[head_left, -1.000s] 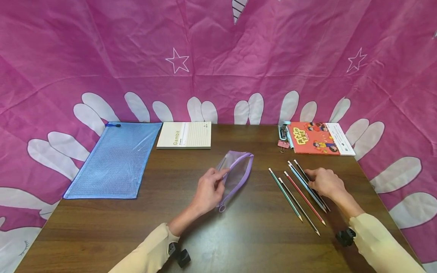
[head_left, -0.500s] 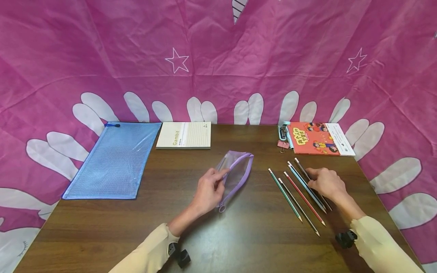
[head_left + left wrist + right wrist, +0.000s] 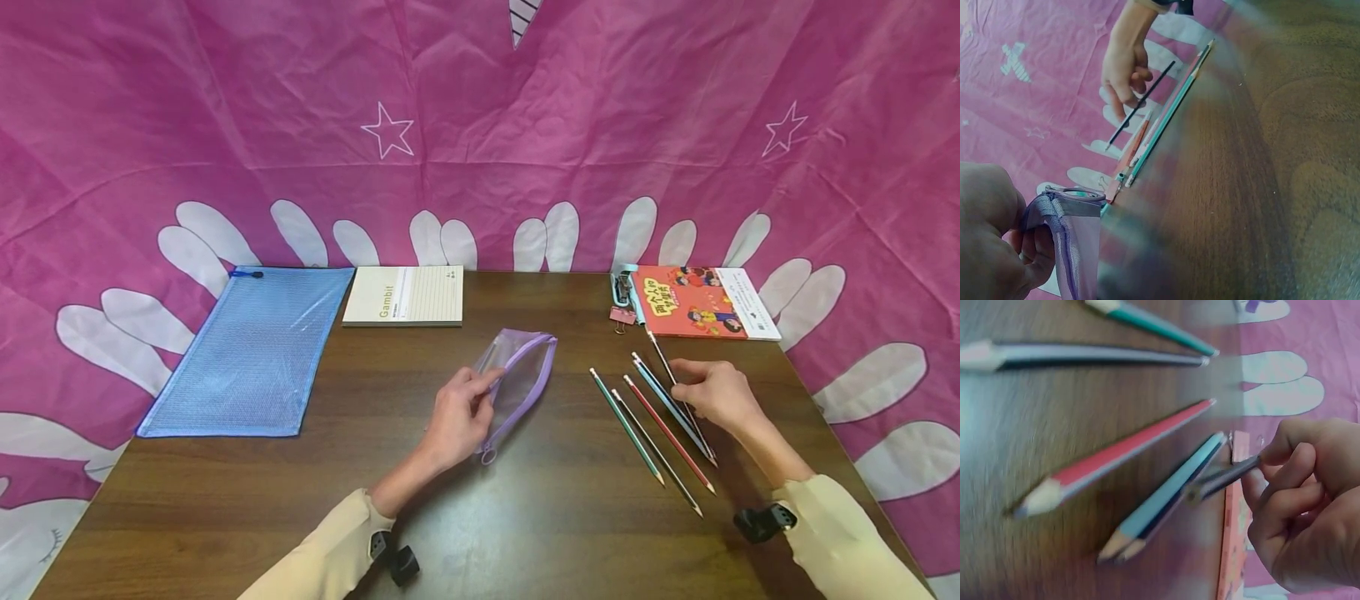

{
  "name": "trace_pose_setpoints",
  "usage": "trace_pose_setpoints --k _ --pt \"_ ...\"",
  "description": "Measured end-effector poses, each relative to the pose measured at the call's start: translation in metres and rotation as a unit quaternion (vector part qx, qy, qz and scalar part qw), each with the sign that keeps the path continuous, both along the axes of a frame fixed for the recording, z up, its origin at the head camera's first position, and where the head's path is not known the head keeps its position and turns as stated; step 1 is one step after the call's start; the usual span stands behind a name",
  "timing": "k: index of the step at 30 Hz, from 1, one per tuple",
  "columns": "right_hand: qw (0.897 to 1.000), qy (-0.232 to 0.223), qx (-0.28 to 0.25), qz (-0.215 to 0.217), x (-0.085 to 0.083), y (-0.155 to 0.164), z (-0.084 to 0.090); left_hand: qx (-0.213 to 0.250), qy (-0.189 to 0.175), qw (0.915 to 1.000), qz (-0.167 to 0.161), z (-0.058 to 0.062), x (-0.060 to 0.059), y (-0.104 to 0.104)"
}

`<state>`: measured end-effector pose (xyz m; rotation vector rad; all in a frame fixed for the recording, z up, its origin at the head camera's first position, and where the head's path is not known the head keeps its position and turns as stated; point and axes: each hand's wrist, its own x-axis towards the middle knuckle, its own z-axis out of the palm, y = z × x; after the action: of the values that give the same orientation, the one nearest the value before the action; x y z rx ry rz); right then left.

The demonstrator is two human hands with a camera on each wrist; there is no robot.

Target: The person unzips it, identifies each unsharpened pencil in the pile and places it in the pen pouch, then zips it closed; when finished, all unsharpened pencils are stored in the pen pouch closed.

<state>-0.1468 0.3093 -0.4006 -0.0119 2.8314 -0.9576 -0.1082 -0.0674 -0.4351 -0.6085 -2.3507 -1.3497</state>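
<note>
In the head view, my left hand [image 3: 459, 421] grips a sheer purple zip pouch [image 3: 525, 375] at its side, thumb and index finger at the gaping mouth. The pouch's ring pull shows in the left wrist view. My right hand [image 3: 720, 396] pinches a dark pencil [image 3: 1160, 80] between thumb and fingers; it hangs clear of the table, tilted. Below and left of that hand lie a light blue pencil [image 3: 1163, 497] with a dark one close beside it, a red pencil [image 3: 671, 437], a black-and-white pencil [image 3: 657, 454] and a green pencil [image 3: 626, 426].
A blue mesh zip bag [image 3: 240, 358] lies flat at the left, beside a cream notebook [image 3: 408, 297]. At the back right rest a red picture book [image 3: 686, 304] and a pink binder clip [image 3: 622, 316]. A pink curtain [image 3: 480, 125] hangs behind the wooden table [image 3: 540, 533].
My right hand has lifted the dark pencil off the table, and its eraser end now stands farther up toward the book. The left hand and pouch have stayed in place.
</note>
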Motion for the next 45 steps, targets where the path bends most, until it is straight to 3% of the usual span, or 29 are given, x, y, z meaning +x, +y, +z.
trace_pose_setpoints --k 4,10,18,26,33,45 --pt "0.996 -0.046 -0.072 -0.036 0.002 -0.006 0.001 0.001 0.000 1.0000 -0.001 0.000 0.000 0.000" --pt "0.978 -0.095 -0.171 -0.075 0.006 -0.015 0.000 0.003 -0.004 1.0000 -0.003 0.000 0.000 0.000" --pt "0.949 -0.103 -0.285 -0.085 0.009 -0.021 -0.001 0.001 0.007 1.0000 0.001 0.000 0.000 0.001" --pt "0.925 -0.108 -0.354 -0.081 0.015 -0.030 -0.003 0.001 0.006 1.0000 0.001 0.000 0.001 0.000" --pt "0.877 -0.123 -0.458 -0.083 0.018 -0.050 -0.006 0.000 0.002 1.0000 -0.002 0.000 0.002 0.001" --pt "0.833 -0.134 -0.529 -0.094 0.018 -0.093 -0.007 0.003 -0.005 1.0000 0.002 0.002 0.003 0.001"
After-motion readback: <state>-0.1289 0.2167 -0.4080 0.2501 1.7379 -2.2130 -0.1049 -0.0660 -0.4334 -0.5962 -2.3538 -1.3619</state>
